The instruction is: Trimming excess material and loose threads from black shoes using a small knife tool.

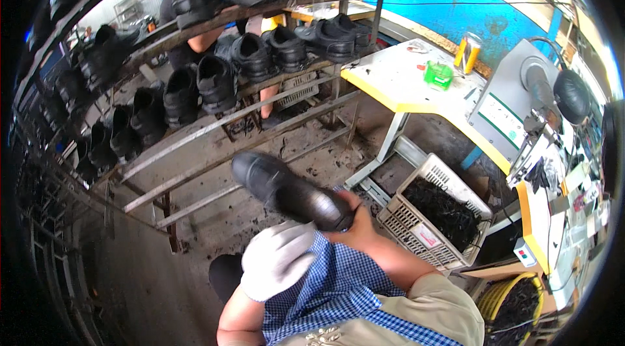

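A black shoe (286, 190) is held in front of my body, its toe pointing up and left and its opening facing up. My bare right hand (359, 227) grips it round the heel. Just below the shoe's side is my left hand (277, 261), in a white glove, the thumb apart from loosely bent fingers and nothing visible in it. I cannot tell whether its fingertips touch the shoe. A blue checked apron (332, 268) hangs below both hands.
Black shoes (216, 82) line a metal rack (208, 128) ahead and left, with a person (202, 7) behind it. On the right are a yellow-edged white table (384, 79), a grey machine (514, 105), a crate (416, 242) of black scraps and a yellow basket (485, 304).
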Demonstrator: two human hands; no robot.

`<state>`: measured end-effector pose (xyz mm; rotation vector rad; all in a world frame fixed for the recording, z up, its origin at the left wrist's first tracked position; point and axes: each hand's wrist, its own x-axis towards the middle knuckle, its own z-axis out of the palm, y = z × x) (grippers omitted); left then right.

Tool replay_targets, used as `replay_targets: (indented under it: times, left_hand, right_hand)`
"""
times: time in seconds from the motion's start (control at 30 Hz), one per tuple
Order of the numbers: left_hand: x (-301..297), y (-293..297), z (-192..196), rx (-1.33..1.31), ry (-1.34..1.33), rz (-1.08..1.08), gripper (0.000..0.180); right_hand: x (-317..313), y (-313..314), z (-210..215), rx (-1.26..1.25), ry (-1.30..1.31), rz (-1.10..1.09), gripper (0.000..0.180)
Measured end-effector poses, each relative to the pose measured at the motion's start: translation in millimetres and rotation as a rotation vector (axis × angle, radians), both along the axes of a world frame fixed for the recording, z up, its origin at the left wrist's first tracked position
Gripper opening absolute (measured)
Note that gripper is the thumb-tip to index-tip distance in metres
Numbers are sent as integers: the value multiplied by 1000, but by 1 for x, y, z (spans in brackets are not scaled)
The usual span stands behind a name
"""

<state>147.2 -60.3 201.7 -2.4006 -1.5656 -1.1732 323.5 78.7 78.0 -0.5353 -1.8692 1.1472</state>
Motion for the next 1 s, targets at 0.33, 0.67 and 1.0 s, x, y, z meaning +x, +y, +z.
replay_targets:
  times: [0.33,0.67,1.0]
  left_hand:
    - [-160,18,-253,-217,-1662,339,31]
    - [-142,47,-244,-654,-1359,425,42]
    - [-140,60,-233,-784,-1321,436,44]
  right_hand:
    - [-66,180,193,199,841,-352,88]
    - [-143,340,286,-37,276,-485,92]
    - [-230,319,268,280,107,-627,107]
